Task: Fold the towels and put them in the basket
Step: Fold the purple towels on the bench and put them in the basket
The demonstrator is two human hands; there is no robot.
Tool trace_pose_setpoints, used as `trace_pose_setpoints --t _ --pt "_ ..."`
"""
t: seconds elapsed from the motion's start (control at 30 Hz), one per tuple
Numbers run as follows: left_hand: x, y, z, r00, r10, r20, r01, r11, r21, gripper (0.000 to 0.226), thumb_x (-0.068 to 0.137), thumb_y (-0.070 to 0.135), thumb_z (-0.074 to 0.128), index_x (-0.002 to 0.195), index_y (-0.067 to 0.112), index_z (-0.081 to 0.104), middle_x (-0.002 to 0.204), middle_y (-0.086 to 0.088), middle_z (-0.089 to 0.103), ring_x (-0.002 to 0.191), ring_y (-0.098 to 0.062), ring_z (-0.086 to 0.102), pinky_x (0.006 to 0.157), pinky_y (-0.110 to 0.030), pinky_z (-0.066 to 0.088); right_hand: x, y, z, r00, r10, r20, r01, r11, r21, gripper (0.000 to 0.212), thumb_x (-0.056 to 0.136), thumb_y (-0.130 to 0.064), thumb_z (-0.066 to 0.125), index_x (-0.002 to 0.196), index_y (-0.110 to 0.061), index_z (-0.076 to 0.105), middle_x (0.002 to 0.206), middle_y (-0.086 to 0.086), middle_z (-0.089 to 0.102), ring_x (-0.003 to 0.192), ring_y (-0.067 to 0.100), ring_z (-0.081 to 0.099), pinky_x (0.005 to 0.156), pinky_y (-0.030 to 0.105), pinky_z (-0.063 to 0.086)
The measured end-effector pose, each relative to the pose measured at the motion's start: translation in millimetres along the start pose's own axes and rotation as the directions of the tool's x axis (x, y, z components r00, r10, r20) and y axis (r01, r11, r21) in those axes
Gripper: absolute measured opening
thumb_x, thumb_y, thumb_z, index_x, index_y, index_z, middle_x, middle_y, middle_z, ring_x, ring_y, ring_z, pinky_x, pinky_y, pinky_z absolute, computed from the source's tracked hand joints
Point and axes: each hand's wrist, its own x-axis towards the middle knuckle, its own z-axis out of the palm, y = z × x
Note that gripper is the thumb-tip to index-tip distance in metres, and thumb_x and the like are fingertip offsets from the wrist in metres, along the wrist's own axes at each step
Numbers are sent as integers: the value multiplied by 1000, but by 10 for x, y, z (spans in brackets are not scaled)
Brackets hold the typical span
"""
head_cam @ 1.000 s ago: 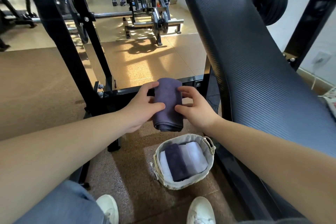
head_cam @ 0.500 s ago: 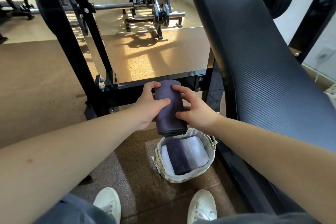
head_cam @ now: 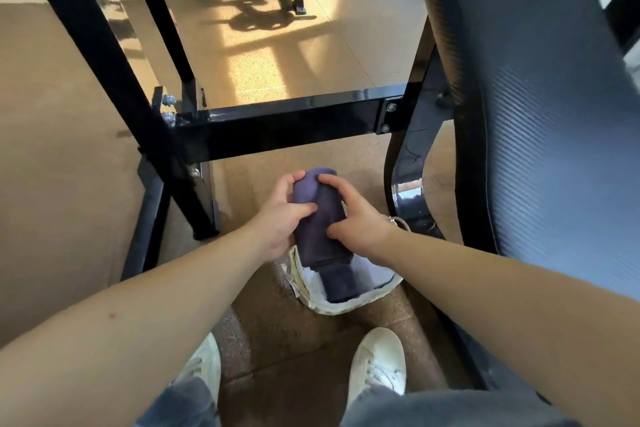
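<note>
**Head view: rolled towel held over basket**

Head cam looks down at floor btwn bench and rack. Both hands grip one dark purple towel (head_cam: 317, 218), folded into a thick roll and held roughly upright, tilted a bit. Left hand (head_cam: 277, 218) clasps its left side, thumb across the front, fingers curled over the top. Right hand (head_cam: 356, 222) clasps the right side, thumb pressed into the front, index finger on the top. Both closed on the fabric.

Towel's lower end sits at the mouth of the basket (head_cam: 346, 305), a pale fabric one standing on the floor (head_cam: 86, 184) just in front of the person's shoes (head_cam: 377, 360). Can't tell if the roll touches what's inside. In the basket: another dark towel (head_cam: 341, 284) lying near the middle, w/ white towels (head_cam: 375, 276) beside it on the right. Basket's far rim is hidden by hands and roll; a metal ring shows at its right edge, by the right wrist.

Black rack crossbar (head_cam: 294, 125) runs across the floor beyond the hands. Padded bench (head_cam: 536, 114) fills the right side, its base close to the basket's right edge. Barbell rack at top, far off.
</note>
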Motion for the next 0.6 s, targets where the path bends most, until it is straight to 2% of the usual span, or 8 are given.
trace_pose_setpoints --t 0.1,0.17,0.2,0.27,0.33,0.4,0.5,0.6 --pt "141 -227 -89 999 -44 18 44 999 31 59 98 -6 54 130 43 47 132 -6 61 106 -25 67 60 -31 58 100 237 89 998 62 -11 -62 998 -12 86 79 11 56 142 -45 39 126 -8 46 104 6 57 70 20 55" --pt "241 -391 -139 998 -46 34 42 994 101 59 97 -3 58 131 44 46 134 -4 60 110 -23 65 62 -30 58 154 425 139 996 84 -22 -84 996 22 85 78 14 55 142 -40 40 131 -3 48 109 9 58 75 19 54" --pt "292 -471 -161 998 -38 44 30 984 175 59 97 0 60 133 44 45 135 -2 59 112 -21 64 65 -31 59 180 517 157 995 98 -25 -97 995 27 85 77 15 55 144 -37 41 133 -1 49 111 8 57 78 18 54" --pt "375 -630 -211 998 -1 64 -24 921 389 58 96 7 63 141 38 42 139 -1 55 116 -18 60 83 -39 59 225 708 166 991 129 -28 -129 992 -7 86 76 16 54 145 -33 42 128 -4 49 105 -9 56 75 8 48" --pt "428 -791 -282 993 59 99 -107 796 595 58 96 10 63 147 25 41 142 -4 53 119 -18 59 100 -40 51 264 893 118 983 177 -37 -179 983 -42 89 74 18 53 148 -30 41 126 -6 49 100 -17 54 72 -1 42" --pt "454 -953 -347 980 80 183 -192 619 761 56 95 14 59 149 19 44 145 -6 53 129 -23 55 108 -40 45 295 1081 6 973 216 -83 -224 969 -104 90 72 15 53 148 -32 41 132 -5 49 116 -1 53 82 -2 38" --pt "430 -1132 -347 949 9 315 -302 316 899 56 94 23 53 149 27 44 149 0 48 135 -25 48 109 -41 43 327 1331 -179 964 224 -141 -254 933 -254 93 67 3 57 150 -35 40 149 -1 45 135 16 43 109 24 38" --pt "396 -1268 -252 906 -40 422 -418 81 905 54 95 27 53 149 31 44 150 -1 47 132 -29 49 109 -47 43 339 1513 -219 959 248 -138 -278 922 -270 94 66 3 55 151 -35 39 153 -2 41 139 20 41 105 26 37"
